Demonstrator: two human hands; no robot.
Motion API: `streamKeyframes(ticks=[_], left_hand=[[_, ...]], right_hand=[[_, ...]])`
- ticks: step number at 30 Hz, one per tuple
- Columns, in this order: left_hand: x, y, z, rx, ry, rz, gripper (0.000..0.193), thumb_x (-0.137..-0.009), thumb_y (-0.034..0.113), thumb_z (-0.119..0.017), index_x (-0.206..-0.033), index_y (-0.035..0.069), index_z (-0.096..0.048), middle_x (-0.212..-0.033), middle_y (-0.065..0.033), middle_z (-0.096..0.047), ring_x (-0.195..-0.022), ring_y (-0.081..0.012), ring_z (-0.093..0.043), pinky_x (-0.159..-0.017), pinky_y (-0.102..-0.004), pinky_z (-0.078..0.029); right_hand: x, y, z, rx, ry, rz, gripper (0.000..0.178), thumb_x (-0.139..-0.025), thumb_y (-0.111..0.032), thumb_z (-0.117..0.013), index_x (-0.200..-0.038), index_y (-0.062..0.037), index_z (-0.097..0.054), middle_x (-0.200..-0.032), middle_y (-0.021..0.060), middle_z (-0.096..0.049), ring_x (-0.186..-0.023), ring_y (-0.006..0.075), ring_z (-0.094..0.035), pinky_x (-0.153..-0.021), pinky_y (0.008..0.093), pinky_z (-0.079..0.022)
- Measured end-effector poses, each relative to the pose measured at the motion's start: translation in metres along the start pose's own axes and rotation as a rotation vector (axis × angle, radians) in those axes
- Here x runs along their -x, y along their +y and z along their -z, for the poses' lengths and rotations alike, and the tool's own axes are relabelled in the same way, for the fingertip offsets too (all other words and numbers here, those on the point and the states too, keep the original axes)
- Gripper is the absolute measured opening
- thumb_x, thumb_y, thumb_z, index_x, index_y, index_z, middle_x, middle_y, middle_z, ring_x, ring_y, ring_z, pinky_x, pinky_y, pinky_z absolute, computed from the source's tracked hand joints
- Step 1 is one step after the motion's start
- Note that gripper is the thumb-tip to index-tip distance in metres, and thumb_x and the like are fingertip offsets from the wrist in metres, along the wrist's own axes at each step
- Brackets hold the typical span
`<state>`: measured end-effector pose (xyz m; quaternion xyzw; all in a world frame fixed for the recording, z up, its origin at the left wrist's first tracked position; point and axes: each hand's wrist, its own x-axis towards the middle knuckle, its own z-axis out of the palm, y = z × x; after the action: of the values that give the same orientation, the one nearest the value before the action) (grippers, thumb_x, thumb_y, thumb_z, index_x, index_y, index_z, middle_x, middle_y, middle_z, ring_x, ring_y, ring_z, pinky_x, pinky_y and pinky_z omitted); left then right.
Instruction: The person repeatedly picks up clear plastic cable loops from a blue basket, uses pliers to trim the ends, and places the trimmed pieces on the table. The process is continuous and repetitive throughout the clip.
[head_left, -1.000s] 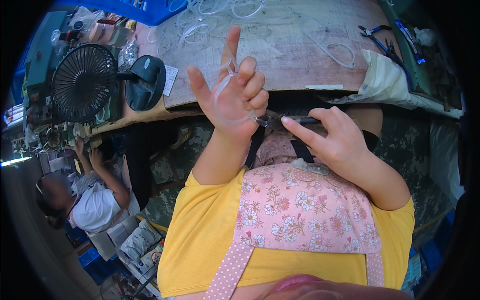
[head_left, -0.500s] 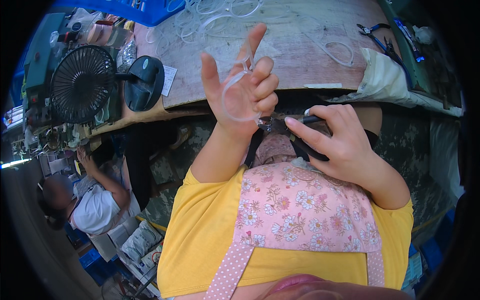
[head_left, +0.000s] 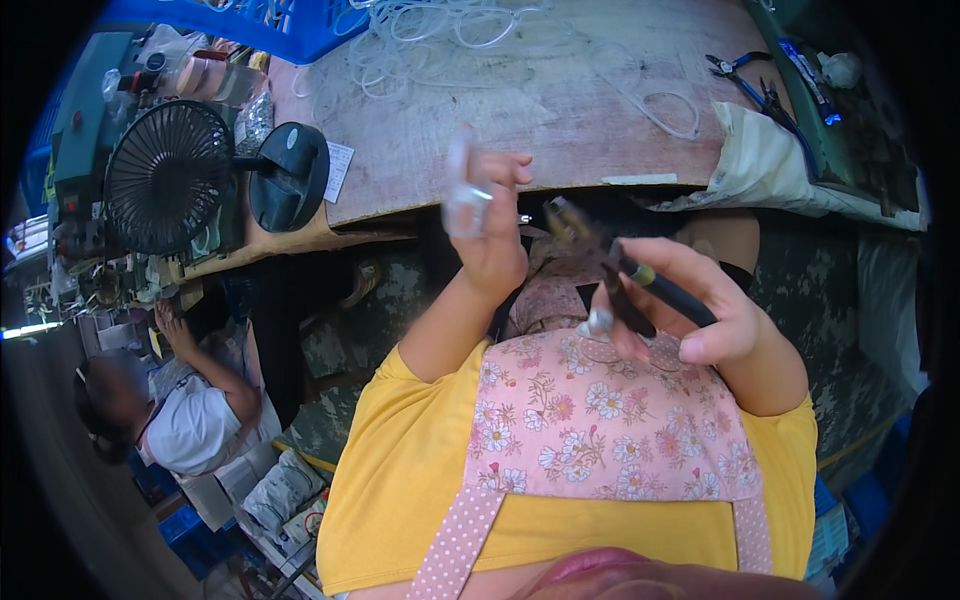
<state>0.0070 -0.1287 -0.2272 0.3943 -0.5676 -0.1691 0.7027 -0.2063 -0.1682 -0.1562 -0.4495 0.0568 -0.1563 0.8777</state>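
My left hand is raised at the table's front edge, its fingers bent and partly smeared by motion. A clear plastic ring-shaped piece is in it, too blurred to show its outline. In my right hand are cutting pliers with dark handles, closed in my fingers. The pliers' jaws point up and left toward my left hand, apart from the clear piece. Both hands are in front of my pink flowered apron.
Several clear plastic loops lie on the wooden table beside a blue crate. A black fan stands left; more pliers and a white bag are right. Another person sits at the lower left.
My left hand has turned and drawn its upright fingers in, with the clear piece swinging left. The pliers have come away from the piece, and my right hand has moved slightly down and right.
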Motion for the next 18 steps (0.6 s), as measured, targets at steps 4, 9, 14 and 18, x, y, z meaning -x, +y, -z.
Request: streamKeyframes(ticks=[4, 9, 14, 18], left_hand=[[-0.015, 0.016, -0.001, 0.697, 0.358, 0.472, 0.058, -0.097, 0.030, -0.038, -0.146, 0.002, -0.028, -0.069, -0.0003, -0.037, -0.065, -0.0121, -0.036, -0.063, -0.0284, -0.036], [-0.025, 0.027, -0.002, 0.865, 0.306, 0.514, 0.058, -0.097, 0.041, -0.042, -0.141, 0.004, -0.038, -0.067, 0.0012, -0.038, -0.064, -0.0118, -0.037, -0.059, -0.0263, -0.035], [-0.023, 0.029, -0.003, 0.862, 0.319, 0.496, 0.059, -0.097, 0.041, -0.037, -0.143, 0.004, -0.035, -0.067, 0.0010, -0.036, -0.063, -0.0115, -0.035, -0.060, -0.0263, -0.035], [-0.023, 0.029, -0.003, 0.879, 0.311, 0.470, 0.059, -0.097, 0.040, -0.035, -0.144, 0.004, -0.034, -0.068, 0.0007, -0.035, -0.063, -0.0118, -0.035, -0.060, -0.0265, -0.035]], right_hand=[[0.002, 0.005, -0.001, 1.183, 0.256, 0.225, 0.074, -0.066, -0.012, -0.074, -0.136, -0.0109, -0.050, -0.115, 0.0119, -0.050, -0.099, 0.0247, -0.053, -0.085, 0.0364, -0.042], [-0.005, 0.023, -0.004, 1.689, 0.242, 0.329, 0.067, -0.062, -0.016, -0.074, -0.127, -0.0171, -0.059, -0.109, 0.0130, -0.052, -0.089, 0.0290, -0.052, -0.077, 0.0386, -0.041], [0.000, 0.026, -0.004, 1.676, 0.225, 0.301, 0.065, -0.064, -0.013, -0.072, -0.127, -0.0167, -0.059, -0.107, 0.0125, -0.052, -0.087, 0.0280, -0.051, -0.075, 0.0383, -0.042], [-0.001, 0.027, -0.004, 1.685, 0.232, 0.298, 0.068, -0.061, -0.009, -0.074, -0.127, -0.0179, -0.060, -0.104, 0.0129, -0.052, -0.083, 0.0283, -0.053, -0.072, 0.0374, -0.045]])
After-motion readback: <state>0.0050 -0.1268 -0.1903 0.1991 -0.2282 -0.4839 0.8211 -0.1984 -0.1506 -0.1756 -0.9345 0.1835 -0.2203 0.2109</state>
